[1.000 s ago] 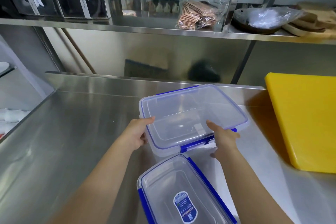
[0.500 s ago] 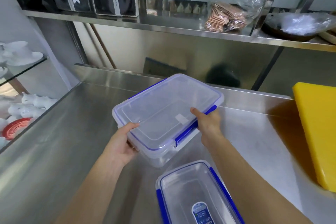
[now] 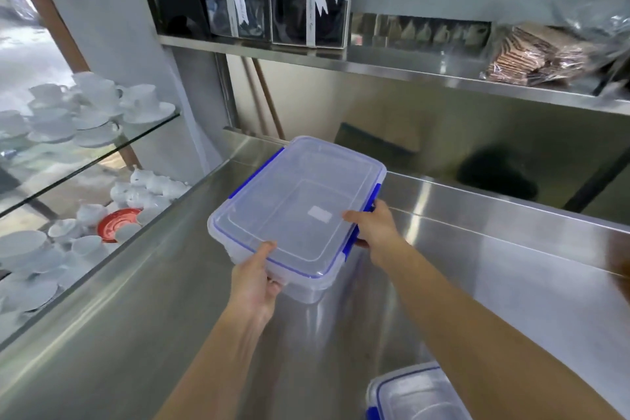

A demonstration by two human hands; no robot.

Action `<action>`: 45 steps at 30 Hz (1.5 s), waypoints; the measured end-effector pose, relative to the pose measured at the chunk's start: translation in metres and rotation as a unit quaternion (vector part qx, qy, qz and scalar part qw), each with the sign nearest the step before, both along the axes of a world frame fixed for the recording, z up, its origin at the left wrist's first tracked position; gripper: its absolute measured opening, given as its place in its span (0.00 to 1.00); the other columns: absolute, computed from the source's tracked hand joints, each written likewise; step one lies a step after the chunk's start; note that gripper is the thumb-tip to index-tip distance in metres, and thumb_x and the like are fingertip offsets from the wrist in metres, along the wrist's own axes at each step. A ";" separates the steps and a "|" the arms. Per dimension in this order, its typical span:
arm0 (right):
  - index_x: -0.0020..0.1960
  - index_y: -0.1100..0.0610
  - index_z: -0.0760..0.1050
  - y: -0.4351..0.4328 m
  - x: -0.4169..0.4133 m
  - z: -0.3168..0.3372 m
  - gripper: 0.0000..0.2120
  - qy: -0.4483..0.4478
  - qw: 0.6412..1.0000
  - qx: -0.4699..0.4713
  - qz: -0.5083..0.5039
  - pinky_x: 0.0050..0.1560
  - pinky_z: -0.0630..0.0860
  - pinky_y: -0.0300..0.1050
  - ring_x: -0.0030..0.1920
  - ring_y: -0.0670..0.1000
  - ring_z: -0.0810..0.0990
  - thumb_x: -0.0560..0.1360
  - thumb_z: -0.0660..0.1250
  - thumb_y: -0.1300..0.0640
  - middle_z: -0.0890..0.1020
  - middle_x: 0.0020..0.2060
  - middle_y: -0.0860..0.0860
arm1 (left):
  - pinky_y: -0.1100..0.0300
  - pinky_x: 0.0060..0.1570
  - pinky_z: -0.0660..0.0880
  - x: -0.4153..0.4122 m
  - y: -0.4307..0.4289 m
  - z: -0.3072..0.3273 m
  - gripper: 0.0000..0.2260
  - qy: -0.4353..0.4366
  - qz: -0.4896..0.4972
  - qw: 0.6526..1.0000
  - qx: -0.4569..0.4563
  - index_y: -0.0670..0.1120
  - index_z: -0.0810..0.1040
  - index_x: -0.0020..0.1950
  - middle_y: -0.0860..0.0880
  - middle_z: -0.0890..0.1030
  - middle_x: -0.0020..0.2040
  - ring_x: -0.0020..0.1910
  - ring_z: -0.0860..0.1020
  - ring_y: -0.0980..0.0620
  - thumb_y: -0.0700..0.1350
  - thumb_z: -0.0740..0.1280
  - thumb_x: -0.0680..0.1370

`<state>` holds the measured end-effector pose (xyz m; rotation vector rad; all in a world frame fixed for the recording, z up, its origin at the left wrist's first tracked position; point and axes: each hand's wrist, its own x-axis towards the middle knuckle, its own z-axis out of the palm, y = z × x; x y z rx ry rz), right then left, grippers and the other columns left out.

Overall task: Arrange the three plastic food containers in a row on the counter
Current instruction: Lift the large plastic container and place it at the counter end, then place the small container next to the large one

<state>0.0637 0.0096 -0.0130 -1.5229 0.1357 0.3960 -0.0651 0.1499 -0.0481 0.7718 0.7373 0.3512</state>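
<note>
Both hands hold one clear plastic food container point(image 3: 296, 211) with a clear lid and blue clips. It sits near the middle of the view, over the shiny steel surface point(image 3: 143, 334). I cannot tell if its bottom touches the surface.

The left hand point(image 3: 254, 283) grips the near corner, at about 7 o'clock on the box. Its thumb lies on the lid and its fingers curl under the rim. The right hand point(image 3: 375, 227) grips the long side at about 3 o'clock. Its thumb presses on the lid and its fingers wrap around a blue clip.

A second food container point(image 3: 414, 394) of the same kind rests on the surface at about 5 o'clock from the first, well apart from both hands, with only part of it in view.

At about 9 o'clock, white cups point(image 3: 92, 106) stand on a glass shelf point(image 3: 112, 150).
</note>
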 end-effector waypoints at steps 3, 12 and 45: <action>0.57 0.54 0.67 0.006 0.003 -0.003 0.22 -0.012 1.000 -0.003 0.011 0.53 0.78 0.57 0.51 0.56 0.78 0.67 0.71 0.65 0.78 0.53 0.52 | 0.60 0.29 0.78 0.003 0.002 -0.004 0.18 -0.001 0.016 1.000 -0.001 0.41 0.77 0.61 0.45 0.85 0.47 0.38 0.84 0.51 0.40 0.70 0.72; 0.62 0.52 0.67 0.003 0.006 -0.008 0.19 -0.056 0.994 -0.065 0.065 0.54 0.78 0.55 0.52 0.53 0.78 0.73 0.67 0.58 0.77 0.57 0.52 | 0.57 0.33 0.78 -0.006 -0.006 -0.002 0.20 0.037 -0.018 0.999 0.017 0.48 0.75 0.63 0.46 0.83 0.55 0.47 0.81 0.48 0.45 0.72 0.72; 0.60 0.53 0.70 -0.239 -0.155 -0.005 0.32 0.141 0.869 -0.369 0.298 0.42 0.82 0.56 0.47 0.57 0.82 0.60 0.78 0.49 0.81 0.52 0.54 | 0.46 0.40 0.77 -0.108 -0.169 0.010 0.16 0.241 -0.430 0.858 0.143 0.40 0.76 0.52 0.42 0.81 0.41 0.39 0.79 0.45 0.31 0.73 0.67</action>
